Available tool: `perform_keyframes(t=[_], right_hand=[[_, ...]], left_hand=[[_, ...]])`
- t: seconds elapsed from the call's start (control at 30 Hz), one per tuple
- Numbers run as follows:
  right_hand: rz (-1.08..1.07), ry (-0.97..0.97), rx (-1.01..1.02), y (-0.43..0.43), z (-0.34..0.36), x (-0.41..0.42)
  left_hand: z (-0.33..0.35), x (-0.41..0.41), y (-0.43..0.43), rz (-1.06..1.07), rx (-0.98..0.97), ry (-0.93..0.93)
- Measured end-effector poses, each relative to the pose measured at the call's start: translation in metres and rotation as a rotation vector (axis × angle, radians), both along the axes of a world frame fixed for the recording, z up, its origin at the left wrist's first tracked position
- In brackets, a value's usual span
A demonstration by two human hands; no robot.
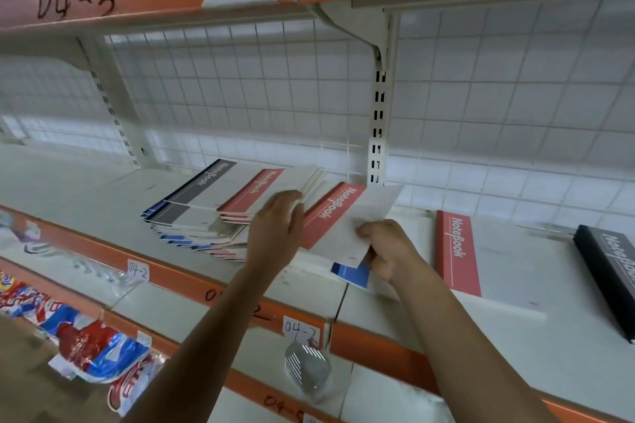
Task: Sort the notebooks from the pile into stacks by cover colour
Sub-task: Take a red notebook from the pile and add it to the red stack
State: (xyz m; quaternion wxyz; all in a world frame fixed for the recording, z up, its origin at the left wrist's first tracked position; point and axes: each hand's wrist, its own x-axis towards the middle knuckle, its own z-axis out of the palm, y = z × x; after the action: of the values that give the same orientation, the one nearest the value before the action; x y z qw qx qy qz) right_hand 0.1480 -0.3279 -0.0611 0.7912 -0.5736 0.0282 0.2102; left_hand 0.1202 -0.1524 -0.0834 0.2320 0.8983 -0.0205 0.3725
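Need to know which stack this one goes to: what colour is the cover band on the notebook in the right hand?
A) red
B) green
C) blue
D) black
A: the notebook pinched by the right hand shows a red band printed "NoteBook"; the blue notebook lies beneath it on the shelf.
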Motion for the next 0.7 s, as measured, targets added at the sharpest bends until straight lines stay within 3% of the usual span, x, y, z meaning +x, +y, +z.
perform_keyframes(t=[0.07,0.17,0.4,0.57,0.7], right_hand=[[0.013,0.001,-0.023,-0.007,-0.001,0.001],[0.036,-0.005,-0.069,-0.014,0.000,0.001],[0.057,-0.014,-0.162,-0.021,0.000,0.002],[0.047,0.014,-0.078,-0.019,0.001,0.001],[0.019,0.066,0.060,-0.016,-0.003,0.003]], left_hand=[[-0.001,0.010,0.013,0.209,0.019,0.200],[-0.009,0.021,0.026,0.244,0.015,0.408],[-0.008,0.023,0.023,0.278,0.160,0.188],[0.005,0.003,-0.013,0.032,0.126,-0.017],[0.009,-0.008,-0.039,-0.254,0.191,0.043]])
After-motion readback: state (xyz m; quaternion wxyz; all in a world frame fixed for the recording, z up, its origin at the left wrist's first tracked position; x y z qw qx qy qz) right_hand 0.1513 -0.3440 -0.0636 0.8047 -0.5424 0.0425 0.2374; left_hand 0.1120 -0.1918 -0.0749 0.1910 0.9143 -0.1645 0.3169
